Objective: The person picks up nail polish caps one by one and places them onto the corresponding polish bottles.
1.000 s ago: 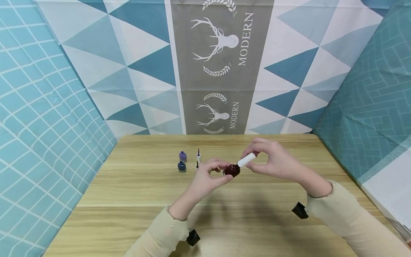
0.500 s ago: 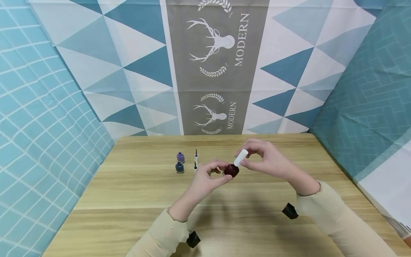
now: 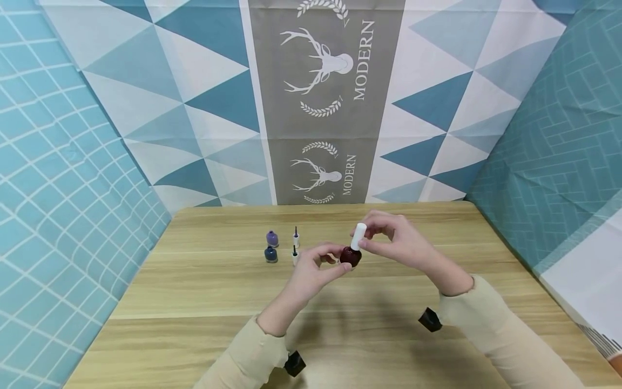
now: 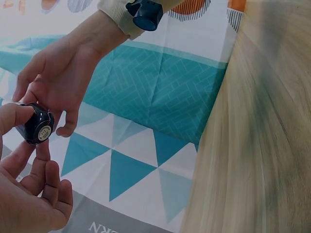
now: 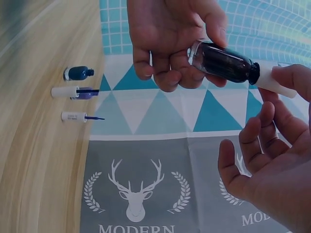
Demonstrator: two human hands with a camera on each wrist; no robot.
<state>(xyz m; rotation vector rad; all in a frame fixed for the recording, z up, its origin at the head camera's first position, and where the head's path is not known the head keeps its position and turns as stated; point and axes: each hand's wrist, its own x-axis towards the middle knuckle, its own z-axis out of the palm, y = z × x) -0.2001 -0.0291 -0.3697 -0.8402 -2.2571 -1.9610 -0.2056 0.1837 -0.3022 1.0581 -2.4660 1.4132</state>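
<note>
My left hand (image 3: 311, 273) pinches a dark red nail polish bottle (image 3: 350, 257) between thumb and fingers, held above the table. At the bottle's neck, my right hand (image 3: 396, 237) pinches a white nail polish cap (image 3: 359, 236) that stands nearly upright in the head view. The right wrist view shows the cap (image 5: 274, 81) in line with the bottle (image 5: 226, 63), a bit of dark neck showing between them. A round label on the bottle's base (image 4: 44, 133) faces the left wrist camera. The cap's brush is hidden.
Left of my hands on the wooden table (image 3: 204, 292) stand an uncapped purple polish bottle (image 3: 272, 239) and an uncapped navy one (image 3: 270, 255). Beside them, two white caps (image 3: 296, 241) stand with their brushes upward. Patterned cloth (image 3: 218, 135) hangs behind and along both sides.
My right hand has moved left and swung the white cap from a rightward slant to nearly upright over the bottle. The left hand keeps its hold, and the head view has shifted slightly.
</note>
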